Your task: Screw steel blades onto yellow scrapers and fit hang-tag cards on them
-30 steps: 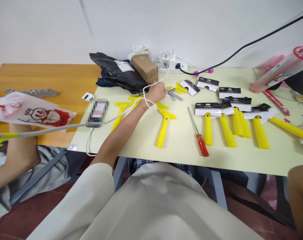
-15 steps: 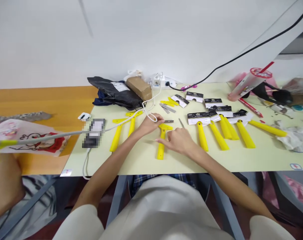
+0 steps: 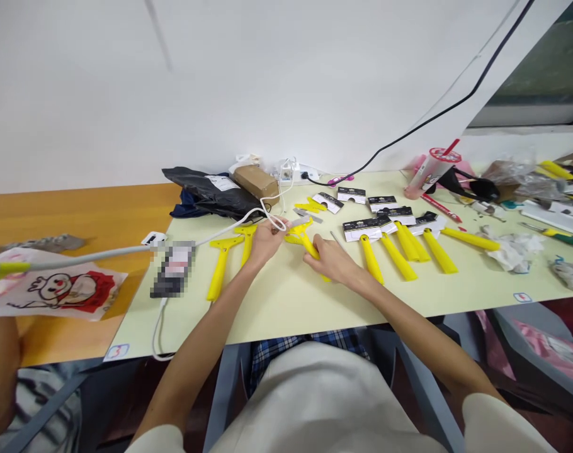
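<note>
My left hand (image 3: 266, 240) is closed on a thin grey metal blade (image 3: 300, 221), held flat at the head of a yellow scraper (image 3: 307, 244). My right hand (image 3: 332, 259) wraps round that scraper's handle, and its end shows below the fingers. Whether the blade sits inside the head I cannot tell. Left of my left hand lie two more yellow scrapers, one (image 3: 217, 267) in full view and one (image 3: 247, 242) partly behind the hand. Beyond my hands are loose grey blades (image 3: 312, 216) and small yellow pieces (image 3: 310, 205).
Right of my hands lie several yellow handles (image 3: 371, 259) with black-and-white cards (image 3: 355, 230). A white cable (image 3: 249, 220) crosses near my left hand. A phone-like device (image 3: 173, 270) lies left, a black bag (image 3: 215, 192) and cardboard box (image 3: 255, 182) behind, a cup (image 3: 431, 175) at right.
My right hand has taken hold of the scraper that lay on the table and tilted its head toward my left hand. The blade now meets the head. The view has shifted to the right.
</note>
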The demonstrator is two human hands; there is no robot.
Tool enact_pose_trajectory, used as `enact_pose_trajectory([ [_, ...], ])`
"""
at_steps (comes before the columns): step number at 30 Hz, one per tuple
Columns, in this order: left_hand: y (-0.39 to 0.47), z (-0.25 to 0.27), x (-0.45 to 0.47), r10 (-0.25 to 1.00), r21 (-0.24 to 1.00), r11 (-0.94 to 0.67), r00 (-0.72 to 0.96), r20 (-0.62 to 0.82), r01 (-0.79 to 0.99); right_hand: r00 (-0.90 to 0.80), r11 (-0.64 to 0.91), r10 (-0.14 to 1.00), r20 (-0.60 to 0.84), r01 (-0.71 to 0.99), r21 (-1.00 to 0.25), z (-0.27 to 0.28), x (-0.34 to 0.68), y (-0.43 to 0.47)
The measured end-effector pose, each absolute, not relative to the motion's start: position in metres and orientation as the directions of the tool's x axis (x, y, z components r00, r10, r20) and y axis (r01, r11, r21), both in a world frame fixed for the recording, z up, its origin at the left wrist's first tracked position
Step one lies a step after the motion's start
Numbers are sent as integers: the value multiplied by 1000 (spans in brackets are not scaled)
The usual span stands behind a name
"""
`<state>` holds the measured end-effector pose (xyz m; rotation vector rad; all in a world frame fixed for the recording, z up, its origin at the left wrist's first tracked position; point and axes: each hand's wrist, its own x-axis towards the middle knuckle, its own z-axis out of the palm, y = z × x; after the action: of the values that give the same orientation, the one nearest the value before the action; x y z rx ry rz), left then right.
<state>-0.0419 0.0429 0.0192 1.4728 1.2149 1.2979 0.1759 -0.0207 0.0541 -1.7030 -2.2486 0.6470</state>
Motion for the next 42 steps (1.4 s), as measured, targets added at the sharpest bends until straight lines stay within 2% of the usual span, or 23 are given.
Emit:
enact_pose_trajectory([
  [3, 40, 22, -41, 978, 979, -197, -77, 192, -56, -358, 207, 930, -85, 701, -682, 54, 177, -3],
  [7, 32, 23, -36, 990, 985, -138, -18, 137, -106, -462, 111, 882, -96, 402, -909, 51, 173, 16],
  [12, 26, 19, -30, 994, 987, -110, -8, 110, -114, -463, -32, 883, -81, 111, -993, 44, 173, 20],
  [16, 22, 15, -25, 993, 991, -116, -31, 114, -70, -395, -104, 914, -89, -17, -994, 40, 178, 15],
  [22, 17, 17, -20, 995, 995, -101, -7, 101, -19, -310, -112, 948, -76, -100, -989, 33, 184, 16],
  [25, 17, 19, -19, 994, 992, -106, 11, 107, -66, -280, -97, 958, -58, -128, -987, 29, 185, 19],
  [32, 22, 15, -21, 998, 991, -1, 67, 10, -131, -230, -90, 971, -59, -123, -988, 29, 186, 21],
  [38, 29, 18, -32, 991, 996, -24, 129, 34, -83, -264, -91, 962, -69, -70, -993, 38, 189, 21],
  [42, 32, 17, -38, 983, 992, -128, 133, 125, 16, -171, 12, 985, 24, -71, -997, 50, 200, 29],
])
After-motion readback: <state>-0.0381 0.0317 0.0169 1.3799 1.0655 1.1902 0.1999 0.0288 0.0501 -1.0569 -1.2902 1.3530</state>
